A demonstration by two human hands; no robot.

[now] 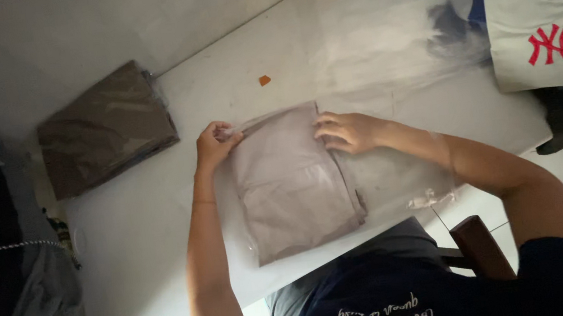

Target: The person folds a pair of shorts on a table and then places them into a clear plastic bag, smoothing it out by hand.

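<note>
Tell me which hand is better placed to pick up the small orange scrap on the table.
Probably the left hand. It grips the folded beige garment's far corner, nearer the orange scrap. The right hand lies flat on the garment's other edge, farther away.

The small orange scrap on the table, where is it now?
In the head view, the orange scrap lies alone on the white table, above the folded beige garment and right of the dark bagged garment.

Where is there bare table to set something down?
Bare table lies between the brown packet and the left hand, and beyond the beige garment. The right end is crowded by clear bags and a white shirt.
</note>
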